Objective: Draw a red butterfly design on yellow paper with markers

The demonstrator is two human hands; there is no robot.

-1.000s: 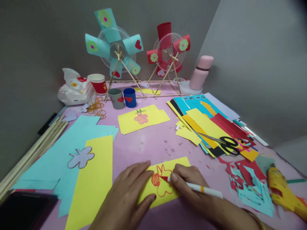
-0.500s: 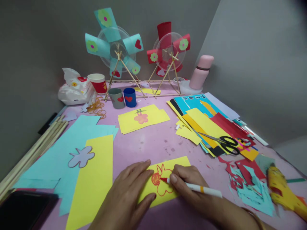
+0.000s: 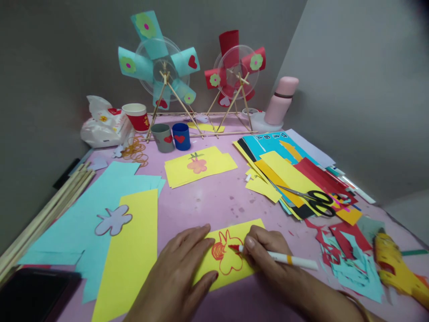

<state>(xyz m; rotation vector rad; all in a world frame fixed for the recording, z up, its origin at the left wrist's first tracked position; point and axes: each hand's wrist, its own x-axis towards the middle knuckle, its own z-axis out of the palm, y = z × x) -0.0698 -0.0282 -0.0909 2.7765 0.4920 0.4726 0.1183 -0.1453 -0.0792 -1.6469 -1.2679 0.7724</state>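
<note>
My right hand (image 3: 268,250) pinches a white marker (image 3: 291,260) with a red tip, which points at a small yellow paper (image 3: 253,228) at the front middle. On that paper is a red butterfly outline (image 3: 231,269), its left part filled with red strokes. My left hand (image 3: 182,261) lies flat with fingers apart over the paper's left side. To its left, a lilac butterfly cutout (image 3: 114,220) rests across a long yellow strip (image 3: 134,250) and pale blue sheets (image 3: 94,210).
Black-handled scissors (image 3: 318,201) lie on stacked coloured papers (image 3: 284,165) at right. Near them are paper scraps (image 3: 351,264) and a yellow glue gun (image 3: 395,264). Two paper windmills (image 3: 164,58) stand behind cups (image 3: 181,136). A phone (image 3: 36,290) lies front left.
My right hand and the marker have shifted slightly right, moving the tip from the filled left part toward the middle of the outline. My left hand stays in place.
</note>
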